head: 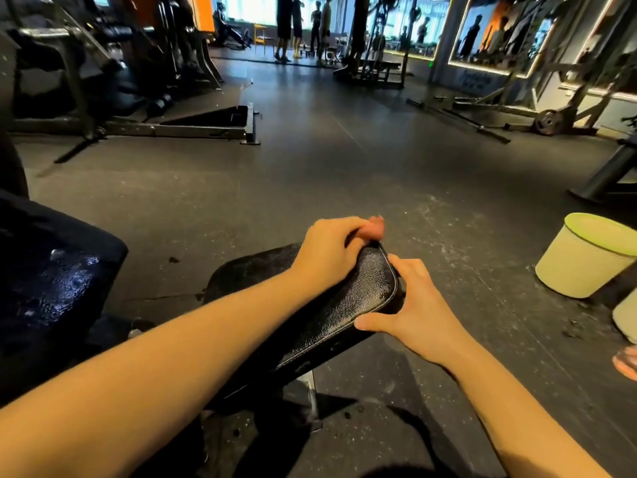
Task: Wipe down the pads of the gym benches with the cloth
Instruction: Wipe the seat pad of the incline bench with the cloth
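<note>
Pad [362, 294]: black pebbled vinyl over foam, glossy, fixed on the bench frame, low centre of view. Judged firm-soft, slick once damp; best steadied by the rim.

Cloth: not plainly seen. Pinkish bit at the left fingertips, cannot tell.

Left hand [327, 253]: curled over the far corner, contents unclear.

Right hand [417, 305]: clasps the right rim, thumb splayed, fingers tucked under.

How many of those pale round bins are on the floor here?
2. One pale bin stands on the floor right of the bench pad; a second, cut off by the right edge, sits nearer the camera. Others may be out of frame.
</note>
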The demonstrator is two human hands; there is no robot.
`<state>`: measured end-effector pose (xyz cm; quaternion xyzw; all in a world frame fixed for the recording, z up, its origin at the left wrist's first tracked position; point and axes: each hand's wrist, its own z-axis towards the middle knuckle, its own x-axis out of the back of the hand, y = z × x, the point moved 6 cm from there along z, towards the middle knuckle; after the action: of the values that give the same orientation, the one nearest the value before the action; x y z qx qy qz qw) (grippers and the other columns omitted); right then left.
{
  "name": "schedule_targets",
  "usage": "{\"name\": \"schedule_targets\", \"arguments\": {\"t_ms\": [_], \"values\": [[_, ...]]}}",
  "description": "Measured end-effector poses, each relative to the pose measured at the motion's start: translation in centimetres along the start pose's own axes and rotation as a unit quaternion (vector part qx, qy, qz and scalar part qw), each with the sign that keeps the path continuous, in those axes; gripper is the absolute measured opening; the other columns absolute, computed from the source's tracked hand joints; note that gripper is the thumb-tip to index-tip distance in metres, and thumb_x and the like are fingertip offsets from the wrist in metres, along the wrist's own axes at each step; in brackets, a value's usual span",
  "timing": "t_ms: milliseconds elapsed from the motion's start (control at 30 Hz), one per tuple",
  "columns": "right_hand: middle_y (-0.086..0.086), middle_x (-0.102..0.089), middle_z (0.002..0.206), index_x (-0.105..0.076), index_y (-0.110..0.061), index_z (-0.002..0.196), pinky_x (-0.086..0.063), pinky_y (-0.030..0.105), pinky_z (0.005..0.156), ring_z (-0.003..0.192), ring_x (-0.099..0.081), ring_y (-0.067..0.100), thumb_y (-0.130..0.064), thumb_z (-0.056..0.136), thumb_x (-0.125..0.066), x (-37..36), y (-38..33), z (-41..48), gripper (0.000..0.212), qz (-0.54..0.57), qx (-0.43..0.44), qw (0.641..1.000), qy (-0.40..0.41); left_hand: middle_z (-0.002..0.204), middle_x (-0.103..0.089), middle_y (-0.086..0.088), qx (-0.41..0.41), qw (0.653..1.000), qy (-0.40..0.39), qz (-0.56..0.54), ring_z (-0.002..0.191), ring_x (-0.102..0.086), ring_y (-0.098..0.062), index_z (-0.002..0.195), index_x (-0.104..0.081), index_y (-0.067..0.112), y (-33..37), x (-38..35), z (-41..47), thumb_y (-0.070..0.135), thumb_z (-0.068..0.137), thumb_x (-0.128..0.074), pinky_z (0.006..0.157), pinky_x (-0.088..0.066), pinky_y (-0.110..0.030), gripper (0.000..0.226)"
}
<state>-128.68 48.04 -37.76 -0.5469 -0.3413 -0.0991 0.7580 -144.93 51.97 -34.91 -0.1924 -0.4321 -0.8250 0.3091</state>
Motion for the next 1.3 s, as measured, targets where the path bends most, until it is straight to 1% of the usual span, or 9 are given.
{"name": "schedule_targets", "arguments": {"t_ms": [133, 300, 400, 667, 867, 1033, 1100, 1200, 1300], "values": [[-0.021, -0.040, 0.123, -0.040, -0.063, 0.111, -0.039, 0.012, 0.080, 0.114, -0.048, -0.004, -0.033, 0.065, -0.093, -0.1, -0.2, -0.4, 0.076, 0.001, -0.001, 1.000, -0.008, 0.107, -0.077, -0.003, 0.147, 0.986, -0.057, 0.056, 0.105, -0.067, -0.024, 0.112, -0.078, 0.022, -3.3, 0.5, 3.7, 0.019, 0.093, -0.069, 0.093, -0.052, -0.039, 0.022], [-0.018, -0.042, 0.121, -0.047, -0.043, 0.124, -0.044, 0.014, 0.079, 0.112, -0.052, -0.002, -0.032, 0.062, -0.094, 0.2, 0.4, -0.3, 0.079, -0.001, -0.012, 1.000, 0.011, 0.117, -0.074, 0.020, -0.032, 0.997, -0.046, -0.051, 0.114, -0.066, 0.002, 0.107, -0.075, 0.035, 3.3, -0.7, -3.4, 0.012, 0.094, -0.062, 0.099, -0.052, -0.030, 0.029], [-0.023, -0.041, 0.121, -0.044, -0.058, 0.119, -0.043, 0.007, 0.077, 0.109, -0.047, -0.017, -0.034, 0.063, -0.093, 0.0, 0.1, -0.3, 0.078, 0.002, 0.005, 1.000, -0.003, 0.119, -0.074, 0.015, -0.041, 0.999, -0.019, -0.018, 0.114, -0.068, -0.010, 0.112, -0.074, 0.030, 1.9, -0.3, -3.7, 0.012, 0.098, -0.062, 0.097, -0.053, -0.037, 0.026], [-0.028, -0.038, 0.123, -0.042, -0.071, 0.106, -0.034, 0.003, 0.079, 0.108, -0.040, -0.026, -0.030, 0.066, -0.093, -0.2, -0.2, -0.3, 0.076, 0.003, 0.014, 1.000, -0.021, 0.116, -0.076, -0.004, 0.211, 0.961, 0.046, 0.174, 0.110, -0.068, -0.034, 0.116, -0.075, 0.024, -11.2, 7.2, -7.1, 0.020, 0.094, -0.067, 0.091, -0.053, -0.042, 0.024], [-0.010, -0.043, 0.125, -0.051, -0.050, 0.122, -0.036, 0.015, 0.085, 0.104, -0.040, -0.024, -0.026, 0.066, -0.093, -0.2, -0.4, -0.1, 0.075, -0.014, 0.004, 1.000, -0.025, 0.101, -0.073, -0.020, 0.412, 0.886, 0.022, 0.213, 0.094, -0.066, -0.043, 0.096, -0.073, 0.013, -16.8, 13.0, -16.2, 0.024, 0.090, -0.066, 0.079, -0.055, -0.045, 0.014], [-0.005, -0.047, 0.121, -0.056, -0.038, 0.118, -0.038, 0.023, 0.085, 0.110, -0.042, 0.002, -0.022, 0.067, -0.092, -0.3, -0.7, -0.2, 0.065, -0.032, 0.004, 0.999, -0.018, 0.107, -0.077, -0.001, 0.258, 0.952, 0.067, 0.149, 0.102, -0.069, -0.027, 0.113, -0.075, 0.024, -11.4, 12.4, -14.9, 0.021, 0.093, -0.069, 0.083, -0.049, -0.036, 0.022], [-0.007, -0.049, 0.117, -0.057, -0.036, 0.114, -0.037, 0.019, 0.078, 0.119, -0.040, 0.008, -0.021, 0.068, -0.091, -0.3, -0.9, -0.3, 0.059, -0.043, 0.013, 0.999, -0.015, 0.109, -0.077, -0.003, 0.254, 0.957, 0.007, 0.139, 0.105, -0.068, -0.028, 0.115, -0.075, 0.022, -10.1, 11.3, -14.9, 0.018, 0.092, -0.070, 0.086, -0.051, -0.037, 0.024], [-0.003, -0.052, 0.123, -0.058, -0.031, 0.121, -0.039, 0.033, 0.086, 0.122, -0.042, 0.011, -0.025, 0.070, -0.091, -0.3, -1.0, -0.6, 0.061, -0.059, 0.005, 0.998, -0.010, 0.108, -0.077, -0.003, 0.231, 0.956, -0.033, 0.176, 0.105, -0.068, -0.028, 0.110, -0.076, 0.022, -7.9, 11.6, -17.5, 0.014, 0.089, -0.071, 0.088, -0.052, -0.040, 0.023], [-0.001, -0.052, 0.125, -0.057, -0.029, 0.122, -0.037, 0.035, 0.088, 0.121, -0.045, 0.014, -0.026, 0.070, -0.091, -0.3, -1.0, -0.6, 0.062, -0.073, -0.004, 0.997, -0.004, 0.089, -0.076, 0.016, 0.199, 0.963, -0.148, 0.105, 0.090, -0.070, -0.003, 0.091, -0.075, 0.036, -4.9, 12.1, -21.3, 0.019, 0.083, -0.073, 0.080, -0.054, -0.033, 0.019]]}}
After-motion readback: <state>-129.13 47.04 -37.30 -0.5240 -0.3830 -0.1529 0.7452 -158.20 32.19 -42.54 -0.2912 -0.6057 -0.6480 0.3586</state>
